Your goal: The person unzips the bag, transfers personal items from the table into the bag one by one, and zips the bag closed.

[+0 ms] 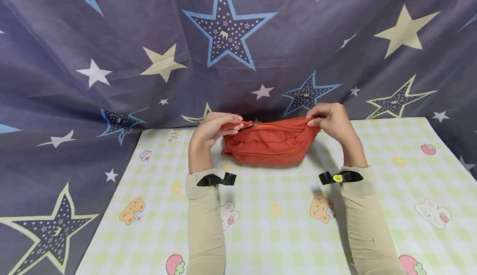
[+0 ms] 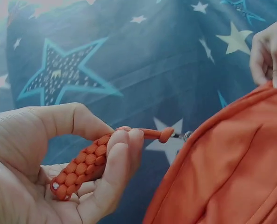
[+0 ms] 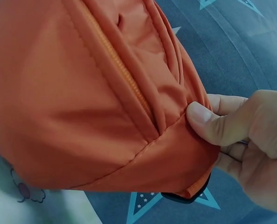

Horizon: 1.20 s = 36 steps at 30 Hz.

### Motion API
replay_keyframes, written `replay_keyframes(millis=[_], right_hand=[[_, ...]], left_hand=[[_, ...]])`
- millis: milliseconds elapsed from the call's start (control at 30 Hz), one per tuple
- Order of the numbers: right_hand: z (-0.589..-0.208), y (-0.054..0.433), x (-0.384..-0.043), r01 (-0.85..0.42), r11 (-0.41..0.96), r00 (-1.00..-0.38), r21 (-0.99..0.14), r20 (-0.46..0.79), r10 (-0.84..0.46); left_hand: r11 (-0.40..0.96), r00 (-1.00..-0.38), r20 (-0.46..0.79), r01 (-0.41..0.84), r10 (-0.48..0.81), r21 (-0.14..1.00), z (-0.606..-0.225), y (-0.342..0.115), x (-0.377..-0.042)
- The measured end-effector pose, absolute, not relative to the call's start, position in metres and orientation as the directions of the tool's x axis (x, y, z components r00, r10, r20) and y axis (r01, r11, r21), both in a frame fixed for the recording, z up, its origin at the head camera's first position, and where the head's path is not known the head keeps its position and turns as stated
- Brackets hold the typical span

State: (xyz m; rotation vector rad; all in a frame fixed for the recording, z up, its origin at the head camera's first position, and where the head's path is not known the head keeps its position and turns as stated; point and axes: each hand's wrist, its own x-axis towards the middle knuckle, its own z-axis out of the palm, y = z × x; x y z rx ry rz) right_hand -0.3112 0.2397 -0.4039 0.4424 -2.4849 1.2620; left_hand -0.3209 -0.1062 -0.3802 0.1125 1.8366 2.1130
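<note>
An orange-red zippered waist bag stands near the back edge of the table, between both hands. My left hand pinches a braided orange zipper pull, its cord running to a small metal ring at the bag's top zipper. At the opposite end, my right hand grips the bag's top corner between thumb and fingers. In the right wrist view the thumb presses the fabric beside a seam, with an orange zipper along the bag's side and a black buckle piece below the corner.
The table wears a green-and-white checked cover printed with bears, rabbits and strawberries. Behind it hangs a dark star-patterned cloth, meeting the table's back edge close behind the bag. Black camera straps circle the sleeved wrists.
</note>
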Motion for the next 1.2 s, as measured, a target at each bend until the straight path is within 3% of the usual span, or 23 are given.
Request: replay_keyframes(millis=[267,467,667,1200], right_hand=[[-0.404,0.241,-0.313,-0.408,0.589,-0.894,-0.697,0.436,-0.103],[-0.402,0.240,-0.311,-0.396,0.597,-0.903,-0.697,0.415,-0.115],[-0.400,0.240,-0.309,-0.393,0.619,-0.905,-0.680,0.404,-0.130],[-0.402,0.243,-0.309,-0.389,0.629,-0.906,-0.673,0.403,-0.128]], left_hand=[[-0.108,-0.940,-0.225,-0.260,0.257,0.960,-0.391,-0.133,-0.327],[-0.014,-0.941,-0.195,-0.206,0.278,0.978,-0.395,-0.135,-0.328],[0.056,-0.957,-0.199,-0.192,0.209,0.980,-0.396,-0.133,-0.327],[0.016,-0.964,-0.230,-0.230,0.137,0.973,-0.398,-0.150,-0.326]])
